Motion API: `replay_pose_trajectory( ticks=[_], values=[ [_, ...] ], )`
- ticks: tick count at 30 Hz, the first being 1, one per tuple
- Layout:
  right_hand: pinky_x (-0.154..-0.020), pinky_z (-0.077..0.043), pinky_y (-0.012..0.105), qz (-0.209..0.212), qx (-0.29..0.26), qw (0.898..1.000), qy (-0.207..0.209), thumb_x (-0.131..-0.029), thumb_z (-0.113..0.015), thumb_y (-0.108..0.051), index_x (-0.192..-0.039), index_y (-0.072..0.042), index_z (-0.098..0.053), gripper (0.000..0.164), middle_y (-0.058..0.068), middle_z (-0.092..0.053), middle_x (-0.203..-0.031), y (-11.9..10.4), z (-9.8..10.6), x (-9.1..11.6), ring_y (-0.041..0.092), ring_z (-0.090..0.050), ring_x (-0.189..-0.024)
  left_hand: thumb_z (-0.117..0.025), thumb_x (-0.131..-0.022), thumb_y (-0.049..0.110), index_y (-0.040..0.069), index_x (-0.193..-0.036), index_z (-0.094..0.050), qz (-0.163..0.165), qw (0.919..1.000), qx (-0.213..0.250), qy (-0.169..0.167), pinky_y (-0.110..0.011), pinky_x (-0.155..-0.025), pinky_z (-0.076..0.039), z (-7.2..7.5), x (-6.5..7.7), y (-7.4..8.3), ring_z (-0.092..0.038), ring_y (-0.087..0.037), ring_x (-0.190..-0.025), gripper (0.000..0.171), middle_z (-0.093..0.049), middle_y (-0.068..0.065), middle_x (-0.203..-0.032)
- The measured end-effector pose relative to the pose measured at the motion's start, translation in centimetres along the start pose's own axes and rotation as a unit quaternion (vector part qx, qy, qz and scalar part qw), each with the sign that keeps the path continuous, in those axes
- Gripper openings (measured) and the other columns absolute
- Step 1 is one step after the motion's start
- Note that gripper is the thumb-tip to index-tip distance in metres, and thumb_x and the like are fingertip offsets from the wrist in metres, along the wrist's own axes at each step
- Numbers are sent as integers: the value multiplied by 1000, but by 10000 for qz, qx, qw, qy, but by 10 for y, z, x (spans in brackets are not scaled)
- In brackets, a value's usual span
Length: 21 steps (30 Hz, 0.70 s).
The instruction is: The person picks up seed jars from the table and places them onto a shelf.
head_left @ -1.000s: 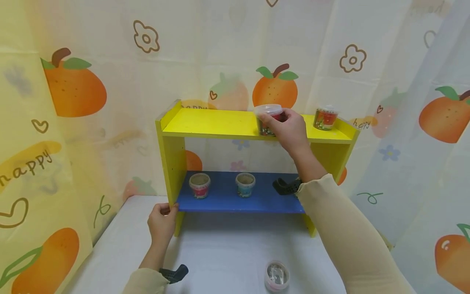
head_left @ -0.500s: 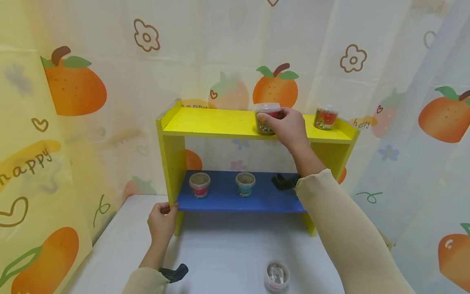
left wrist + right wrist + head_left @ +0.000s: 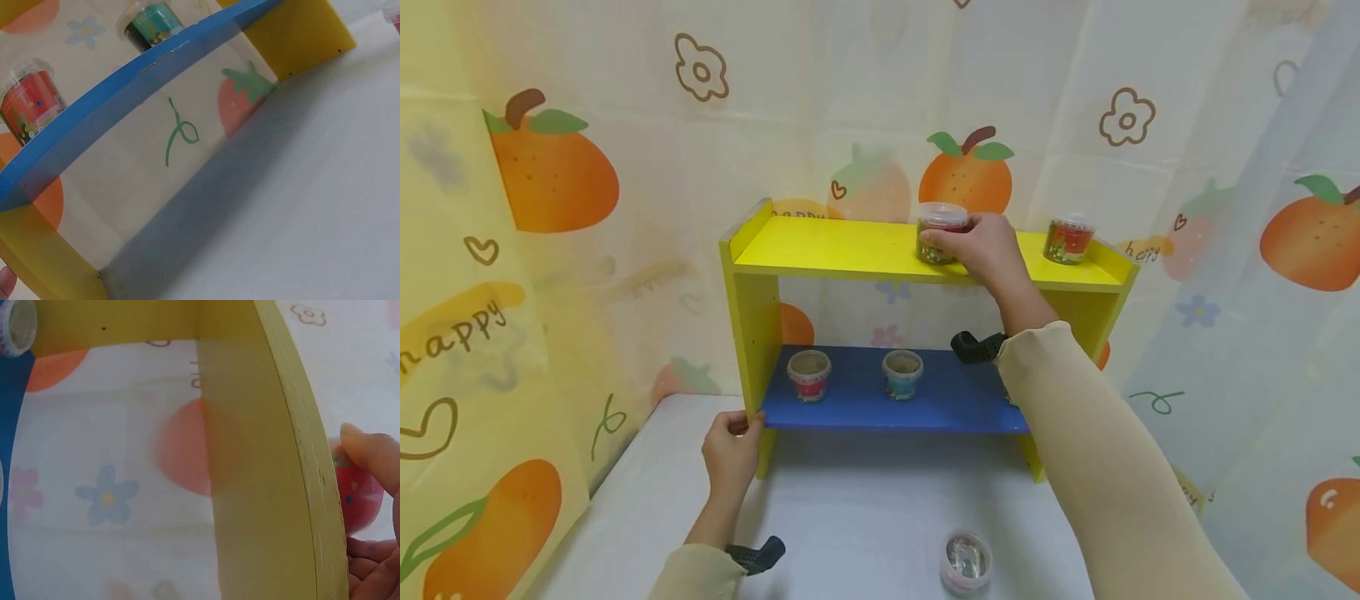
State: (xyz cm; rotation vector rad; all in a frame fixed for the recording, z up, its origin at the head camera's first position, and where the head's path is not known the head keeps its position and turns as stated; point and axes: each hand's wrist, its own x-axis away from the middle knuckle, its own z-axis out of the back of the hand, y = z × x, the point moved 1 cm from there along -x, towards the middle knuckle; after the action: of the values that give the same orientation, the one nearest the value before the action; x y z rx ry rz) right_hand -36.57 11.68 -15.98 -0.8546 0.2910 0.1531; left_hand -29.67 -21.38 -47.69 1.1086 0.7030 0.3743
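Observation:
My right hand (image 3: 992, 254) grips a small lidded plastic tub (image 3: 942, 215) with a red and green label, upright over the yellow top board (image 3: 842, 246) of a small shelf unit. Whether its base touches the board is hard to tell. In the right wrist view, thumb and fingers lie around the red tub (image 3: 362, 497), partly behind the board's edge. My left hand (image 3: 730, 454) holds the unit's left side panel (image 3: 754, 342), near the front corner of the blue lower board (image 3: 850, 417). Only a fingertip (image 3: 6, 282) shows in the left wrist view.
Another red-labelled tub (image 3: 1070, 242) stands at the top board's right end. On the blue board are a pink tub (image 3: 809, 377) and a teal tub (image 3: 902, 377); a third is mostly behind my right sleeve (image 3: 1075, 417). One more tub (image 3: 966, 565) sits on the white table (image 3: 865, 517).
My right hand has moved the tub slightly back and left over the top board, away from its front edge. The left hand stays on the side panel.

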Motion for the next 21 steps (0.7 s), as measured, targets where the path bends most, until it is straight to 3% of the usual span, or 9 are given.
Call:
replay_pose_trajectory(
  ticks=[5, 21],
  values=[
    [-74, -44, 32, 12, 99, 9999, -50, -78, -76, -56, -114, -4, -67, 64, 9, -65, -114, -1, 0, -6, 25, -53, -93, -72, -89, 25, -1, -100, -64, 4, 10000, -4, 20, -14, -61, -44, -1, -1, 0, -64, -28, -85, 29, -70, -18, -94],
    [-83, -44, 30, -402, 106, 9978, -509, -80, -75, -54, -133, -9, -58, 71, 5, -60, -128, -8, -4, -18, 23, -50, -102, -72, -89, 24, -1, -100, -64, 16, 10000, -11, 7, -15, -60, -44, 0, 1, 1, -62, -28, -85, 28, -69, -19, -93]
  ],
)
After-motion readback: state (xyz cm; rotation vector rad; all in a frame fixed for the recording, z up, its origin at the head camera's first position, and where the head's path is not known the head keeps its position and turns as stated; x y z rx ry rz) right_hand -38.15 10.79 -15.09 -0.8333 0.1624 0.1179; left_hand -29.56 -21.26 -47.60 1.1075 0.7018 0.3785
